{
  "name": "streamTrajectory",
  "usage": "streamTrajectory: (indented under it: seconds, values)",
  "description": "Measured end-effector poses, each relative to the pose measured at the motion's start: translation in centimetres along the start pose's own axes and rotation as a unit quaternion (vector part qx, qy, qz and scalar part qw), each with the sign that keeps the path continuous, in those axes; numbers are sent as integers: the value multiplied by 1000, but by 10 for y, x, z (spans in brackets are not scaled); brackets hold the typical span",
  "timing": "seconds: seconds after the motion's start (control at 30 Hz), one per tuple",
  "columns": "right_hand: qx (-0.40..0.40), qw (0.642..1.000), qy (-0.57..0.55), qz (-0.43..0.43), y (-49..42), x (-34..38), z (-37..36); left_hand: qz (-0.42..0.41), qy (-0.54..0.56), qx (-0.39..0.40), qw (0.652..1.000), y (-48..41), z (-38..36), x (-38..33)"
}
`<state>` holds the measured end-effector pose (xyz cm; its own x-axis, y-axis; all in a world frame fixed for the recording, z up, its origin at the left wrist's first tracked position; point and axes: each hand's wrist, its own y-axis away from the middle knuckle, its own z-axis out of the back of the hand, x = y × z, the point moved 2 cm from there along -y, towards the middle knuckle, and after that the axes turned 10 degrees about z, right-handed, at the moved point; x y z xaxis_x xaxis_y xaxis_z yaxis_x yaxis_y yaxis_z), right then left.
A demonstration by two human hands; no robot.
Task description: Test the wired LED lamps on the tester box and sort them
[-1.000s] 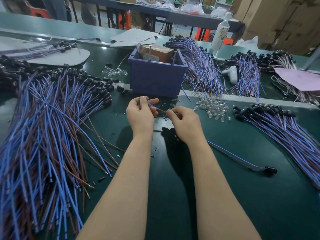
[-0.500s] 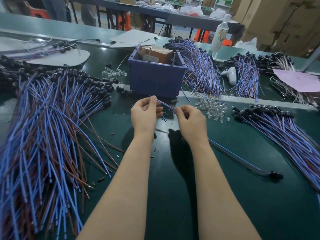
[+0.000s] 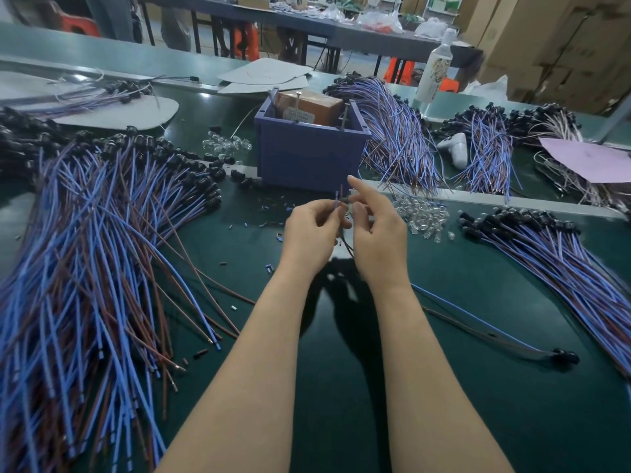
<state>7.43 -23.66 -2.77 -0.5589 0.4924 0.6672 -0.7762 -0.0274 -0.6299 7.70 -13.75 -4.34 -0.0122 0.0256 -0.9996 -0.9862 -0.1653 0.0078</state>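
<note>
My left hand (image 3: 312, 233) pinches the bare ends of a blue and brown wire pair, which stick up just in front of the purple tester box (image 3: 309, 157). My right hand (image 3: 377, 233) is beside it, thumb and fingers on the same wires, index finger raised. The wires trail down under my right wrist and across the mat to a black LED lamp (image 3: 565, 356) at the right. A big heap of wired lamps (image 3: 95, 254) lies on the left. A smaller sorted bundle (image 3: 563, 254) lies on the right.
Clear loose LED bulbs (image 3: 423, 216) lie right of my hands, more (image 3: 227, 145) left of the box. Further wire bundles (image 3: 399, 138) sit behind the box, with a white bottle (image 3: 437, 68), a pink sheet (image 3: 587, 158) and cardboard cartons beyond. Cut wire bits litter the green mat.
The wire ends have swung from lying across between my hands to pointing upward. My right index finger has lifted. The lamp end has slid a little nearer on the right.
</note>
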Motion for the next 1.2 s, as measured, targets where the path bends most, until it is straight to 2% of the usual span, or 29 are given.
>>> streamTrajectory:
  seconds: [0.23,0.67,0.77,0.93,1.2]
  values:
    - [-18,998,55,9,-1,-5,8,-23,-98,39,994,3,-3,-1]
    - [-80,993,41,-72,4,-4,1,-33,-101,42,993,4,-2,0]
    - [-77,993,29,-80,3,-2,1,-28,-103,34,994,3,-2,1]
    - [-62,996,51,-32,2,5,2,-22,-98,8,995,3,-2,3]
    - [-26,994,108,-23,1,3,1,-56,-189,-22,980,7,-3,-1]
